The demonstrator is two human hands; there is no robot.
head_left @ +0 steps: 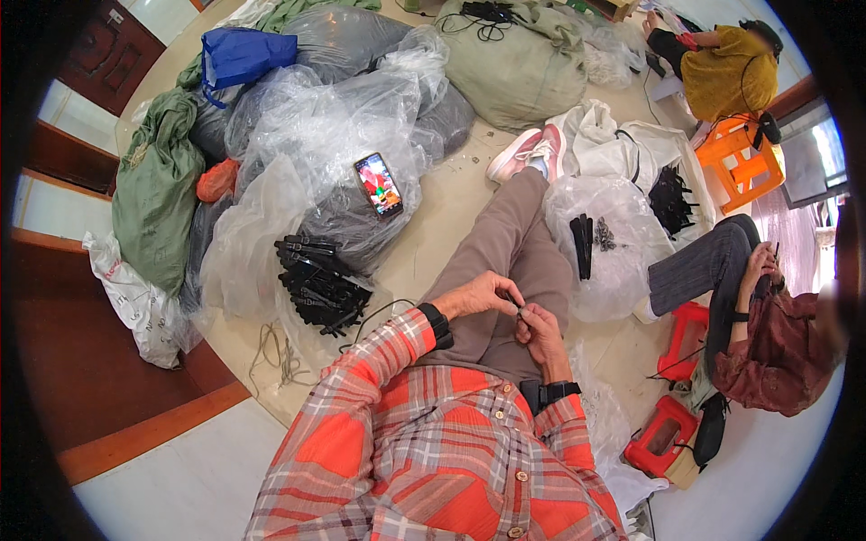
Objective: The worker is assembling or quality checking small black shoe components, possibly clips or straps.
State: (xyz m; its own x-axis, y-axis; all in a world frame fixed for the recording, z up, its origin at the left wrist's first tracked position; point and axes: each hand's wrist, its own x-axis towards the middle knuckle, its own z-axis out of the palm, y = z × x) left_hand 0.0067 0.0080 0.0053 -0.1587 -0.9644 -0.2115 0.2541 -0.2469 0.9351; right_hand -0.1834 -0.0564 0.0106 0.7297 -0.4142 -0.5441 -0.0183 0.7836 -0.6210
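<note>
Above my lap, my left hand (pixel 484 295) and my right hand (pixel 541 332) meet with their fingertips pinched together. Something small and dark seems to sit between the fingers, too small to name. To the left on clear plastic lies a heap of black strap-like strips (pixel 320 287). On the right, more black strips (pixel 582 246) rest on a clear plastic bag (pixel 595 293), beside a little pile of small dark pieces (pixel 604 236). A third bunch of black strips (pixel 670 200) is on white cloth farther right.
A lit phone (pixel 378 185) leans on large plastic-wrapped bundles (pixel 316 117). Green sacks (pixel 162 180) and a blue bag (pixel 248 59) surround them. At right, two people (pixel 780 347) (pixel 729 72) sit near an orange stool (pixel 738 164) and red stools (pixel 663 437).
</note>
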